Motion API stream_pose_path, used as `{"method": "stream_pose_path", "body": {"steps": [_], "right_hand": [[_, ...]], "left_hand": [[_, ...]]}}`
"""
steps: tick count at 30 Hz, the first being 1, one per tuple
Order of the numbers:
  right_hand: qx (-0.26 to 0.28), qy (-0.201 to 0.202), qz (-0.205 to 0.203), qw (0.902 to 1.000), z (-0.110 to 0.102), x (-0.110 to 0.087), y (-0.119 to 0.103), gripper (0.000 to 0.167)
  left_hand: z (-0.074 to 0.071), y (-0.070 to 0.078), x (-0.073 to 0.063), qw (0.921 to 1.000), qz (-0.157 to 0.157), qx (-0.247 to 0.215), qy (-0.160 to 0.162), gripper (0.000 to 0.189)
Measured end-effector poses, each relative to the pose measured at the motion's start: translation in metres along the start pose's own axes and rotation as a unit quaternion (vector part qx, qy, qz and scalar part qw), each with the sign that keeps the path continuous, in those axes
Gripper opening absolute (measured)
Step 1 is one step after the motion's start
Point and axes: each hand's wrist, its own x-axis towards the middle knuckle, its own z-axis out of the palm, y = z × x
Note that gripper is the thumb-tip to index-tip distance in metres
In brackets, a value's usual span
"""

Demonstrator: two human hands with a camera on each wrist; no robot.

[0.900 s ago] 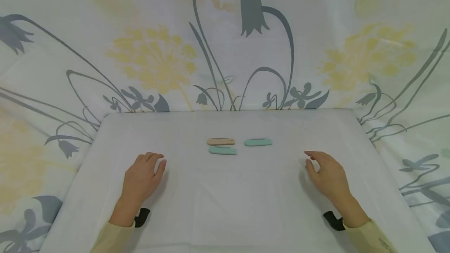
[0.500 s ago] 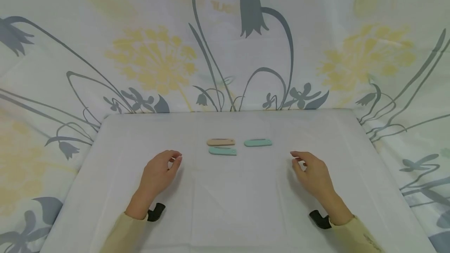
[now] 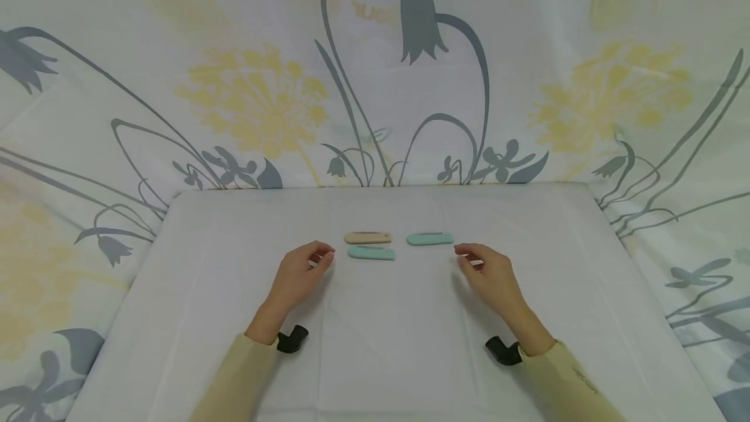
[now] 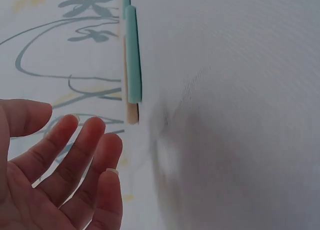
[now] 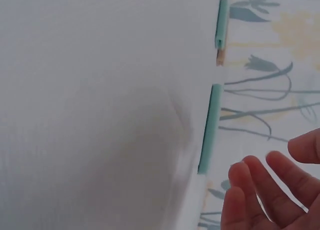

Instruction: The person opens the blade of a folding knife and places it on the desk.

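Three slim folding knives, folded flat, lie on the white-covered table (image 3: 387, 331). A beige folding knife (image 3: 367, 238) is at left, with a mint-green folding knife (image 3: 371, 253) just in front of it. Another mint-green folding knife (image 3: 430, 239) lies to the right. My left hand (image 3: 297, 273) hovers left of the first pair, fingers loosely bent and holding nothing. My right hand (image 3: 489, 277) is by the near right end of the right-hand green knife (image 5: 210, 130), fingertips very close to it. In the right wrist view its fingers are relaxed, with thumb and fingers apart.
Behind the table hangs a floral cloth (image 3: 375, 83) with grey and yellow print, which also borders both sides. A black wrist strap end (image 3: 293, 339) shows at the left cuff and a black piece (image 3: 502, 350) at the right cuff.
Both hands have moved inward and slightly forward over the table, from the sides to near the knives. The knives have stayed in place.
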Motion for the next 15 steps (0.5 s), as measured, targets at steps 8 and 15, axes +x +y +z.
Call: {"method": "stream_pose_path", "body": {"steps": [8, 15], "right_hand": [[0.052, -0.040, 0.037, 0.9971, 0.022, 0.010, -0.005, 0.021], [0.067, -0.078, 0.044, 0.9937, 0.043, 0.024, -0.012, 0.025]], "left_hand": [[0.018, 0.010, 0.014, 0.9982, -0.025, -0.054, -0.006, 0.019], [0.026, 0.011, 0.020, 0.9966, -0.043, -0.071, -0.005, 0.019]]}}
